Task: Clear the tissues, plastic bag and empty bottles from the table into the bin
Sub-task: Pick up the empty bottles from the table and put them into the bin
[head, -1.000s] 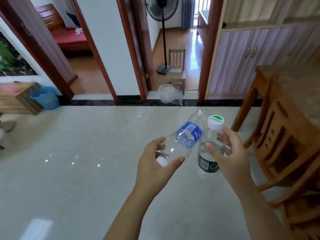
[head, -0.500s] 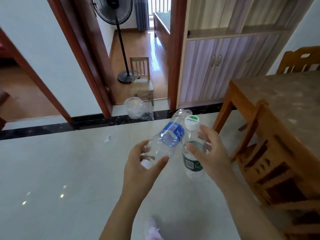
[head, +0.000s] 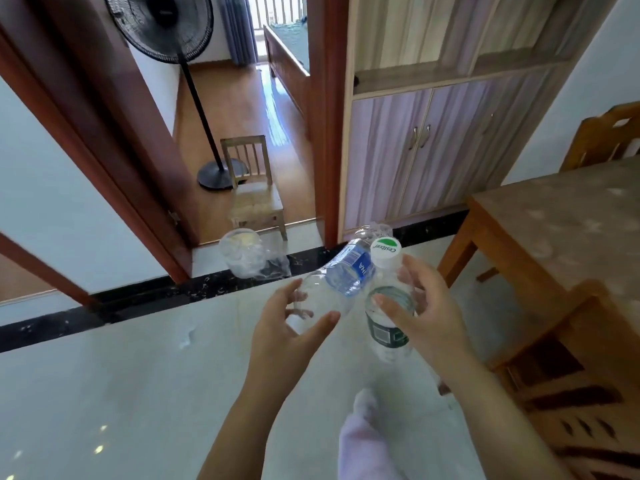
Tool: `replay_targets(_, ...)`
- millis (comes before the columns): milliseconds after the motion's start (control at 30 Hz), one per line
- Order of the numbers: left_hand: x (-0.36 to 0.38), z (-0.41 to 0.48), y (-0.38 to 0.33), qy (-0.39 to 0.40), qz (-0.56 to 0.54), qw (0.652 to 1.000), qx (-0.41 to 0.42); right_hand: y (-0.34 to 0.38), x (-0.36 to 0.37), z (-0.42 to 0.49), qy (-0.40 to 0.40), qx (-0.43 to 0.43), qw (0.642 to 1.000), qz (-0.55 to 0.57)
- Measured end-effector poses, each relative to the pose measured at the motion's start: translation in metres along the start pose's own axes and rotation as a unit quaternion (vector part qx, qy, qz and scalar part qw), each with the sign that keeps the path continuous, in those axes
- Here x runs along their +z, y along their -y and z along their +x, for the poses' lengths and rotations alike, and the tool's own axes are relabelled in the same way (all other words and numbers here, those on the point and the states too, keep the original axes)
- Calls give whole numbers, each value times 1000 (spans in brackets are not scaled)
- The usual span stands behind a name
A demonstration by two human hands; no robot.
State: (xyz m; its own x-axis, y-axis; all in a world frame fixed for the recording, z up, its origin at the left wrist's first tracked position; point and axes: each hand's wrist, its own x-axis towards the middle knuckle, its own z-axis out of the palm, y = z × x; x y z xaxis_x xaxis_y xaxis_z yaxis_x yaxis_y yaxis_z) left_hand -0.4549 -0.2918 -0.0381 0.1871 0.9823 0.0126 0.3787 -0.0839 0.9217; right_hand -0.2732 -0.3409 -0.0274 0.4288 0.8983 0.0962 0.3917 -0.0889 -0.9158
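Observation:
My left hand (head: 287, 336) grips a clear empty bottle with a blue label (head: 341, 275), tilted with its base pointing up and away. My right hand (head: 427, 315) holds a second clear bottle with a dark green label (head: 386, 320), upright, its white and green cap on top. The two bottles touch near their upper ends. Ahead on the floor, by the doorway, stands a small bin lined with a clear plastic bag (head: 249, 256). A scrap of white tissue (head: 188, 337) lies on the pale floor tiles.
A wooden table (head: 561, 216) and wooden chairs (head: 568, 393) are on the right. A small wooden chair (head: 254, 188) and a standing fan (head: 194, 95) sit in the doorway behind the bin. A purple-doored cabinet (head: 422, 147) lines the far wall. My socked foot (head: 362, 434) shows below.
The view has swung left to right and moved closer to the bin and doorway. Both hands keep the same hold on the bottles. A foot has come into view below.

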Motion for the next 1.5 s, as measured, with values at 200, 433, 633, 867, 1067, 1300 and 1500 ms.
replay_targets(200,56,121,-32,20,30,999,40,-25,-21,130,-37,13,999,30)
replay_targets(433,123,255,-83,34,48,995,76,-38,-66,267,-85,-13,996,32)
replay_targets(633,171,347,-88,76,25,995,65,-65,-80,350,-124,6,992,32)
replay_targets(867,222,479,-108,145,-10,986,77,-85,-95,465,-196,13,980,15)
replay_targets(1067,263,593,-139,233,-31,966,105,-87,-111,554,-271,27,962,-16)
replay_targets(1300,353,669,-173,345,-57,927,137,-113,-154,611,-364,70,928,-45)
replay_targets(1500,453,703,-205,398,-58,900,168,-151,-215,649,-432,90,896,-49)
